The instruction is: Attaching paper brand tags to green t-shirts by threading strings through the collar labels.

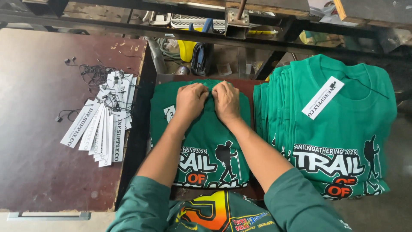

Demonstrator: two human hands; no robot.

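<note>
The green shirt (201, 141) lies folded on the small bench (251, 86), right in front of the person. The white tag (170, 113) under the left wrist could slip off or get creased if the cloth is tugged. The left hand (190, 99) and right hand (226, 101) both pinch the collar, each grip closed tight.

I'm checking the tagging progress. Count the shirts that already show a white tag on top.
2. One tag lies on the top shirt of the pile at right; another peeks beside the left hand on the middle shirt. Shirts lower in the pile are hidden.
</note>
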